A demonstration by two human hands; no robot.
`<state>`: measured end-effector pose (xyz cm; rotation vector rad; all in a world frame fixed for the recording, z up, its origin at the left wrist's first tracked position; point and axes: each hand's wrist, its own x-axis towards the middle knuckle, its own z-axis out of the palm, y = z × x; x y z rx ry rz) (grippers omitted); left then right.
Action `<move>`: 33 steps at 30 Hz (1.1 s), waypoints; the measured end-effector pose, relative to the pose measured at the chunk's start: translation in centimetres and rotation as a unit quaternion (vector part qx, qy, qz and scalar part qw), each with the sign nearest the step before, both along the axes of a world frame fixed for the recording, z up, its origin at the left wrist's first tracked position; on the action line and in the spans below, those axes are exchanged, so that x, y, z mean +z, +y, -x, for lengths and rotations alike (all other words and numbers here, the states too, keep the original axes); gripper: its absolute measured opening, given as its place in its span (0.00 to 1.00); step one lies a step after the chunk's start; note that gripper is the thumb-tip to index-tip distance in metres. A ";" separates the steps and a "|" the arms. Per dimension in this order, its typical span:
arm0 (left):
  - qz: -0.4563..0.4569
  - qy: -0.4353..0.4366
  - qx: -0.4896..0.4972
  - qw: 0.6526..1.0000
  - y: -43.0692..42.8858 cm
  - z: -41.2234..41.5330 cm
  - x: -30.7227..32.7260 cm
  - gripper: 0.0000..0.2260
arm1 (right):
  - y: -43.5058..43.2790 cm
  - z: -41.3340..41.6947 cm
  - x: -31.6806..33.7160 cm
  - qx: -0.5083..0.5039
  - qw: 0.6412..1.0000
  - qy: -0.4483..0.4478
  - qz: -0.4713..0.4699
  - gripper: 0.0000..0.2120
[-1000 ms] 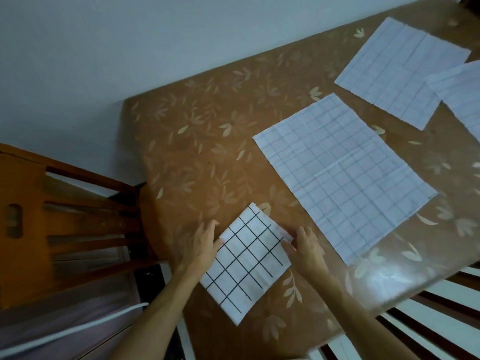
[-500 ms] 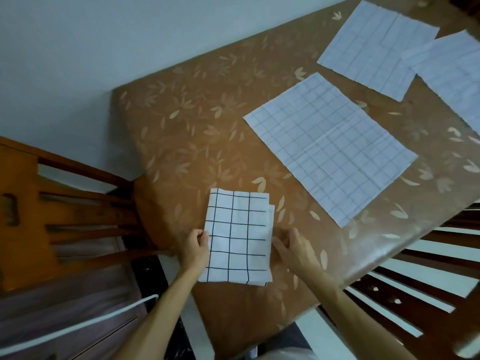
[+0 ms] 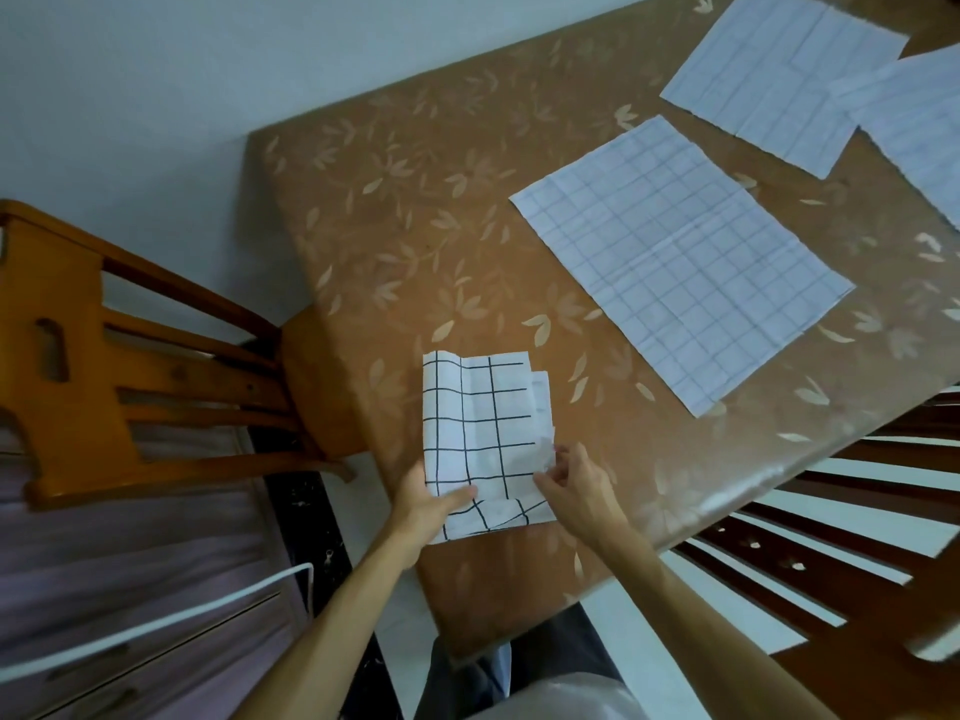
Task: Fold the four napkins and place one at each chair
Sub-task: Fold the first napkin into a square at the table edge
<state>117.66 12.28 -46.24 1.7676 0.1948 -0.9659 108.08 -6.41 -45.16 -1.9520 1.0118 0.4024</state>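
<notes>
A folded white napkin with a black grid (image 3: pixel 483 428) lies near the table's front left corner. My left hand (image 3: pixel 428 504) grips its near left corner, thumb on top. My right hand (image 3: pixel 576 485) pinches its right edge, where the layers lift slightly. Three unfolded napkins lie flat further back: one (image 3: pixel 675 262) in the middle of the table, one (image 3: pixel 779 80) at the far right, and one (image 3: pixel 919 132) partly cut off by the right edge of the view.
The brown leaf-patterned table (image 3: pixel 415 226) stands against a pale wall. An orange wooden chair (image 3: pixel 78 356) stands at its left end. A dark wooden chair (image 3: pixel 831 553) sits at the near right side.
The folded napkin has been turned square to the table edge and drawn toward me. My left hand now grips its near corner and my right hand pinches its right edge.
</notes>
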 end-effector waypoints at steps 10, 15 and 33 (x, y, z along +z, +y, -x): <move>0.070 0.135 0.039 0.988 0.8 0.9 2.0 0.16 | 0.1 2.9 0.6 -0.025 0.999 0.003 -0.040 0.15; 0.085 0.128 0.009 0.988 2.0 1.0 1.9 0.24 | 0.6 4.5 0.2 0.093 0.988 -0.088 0.085 0.19; -0.196 -0.454 -0.311 0.811 5.7 0.9 0.6 0.40 | -0.5 4.1 1.1 0.196 0.966 -0.148 0.076 0.09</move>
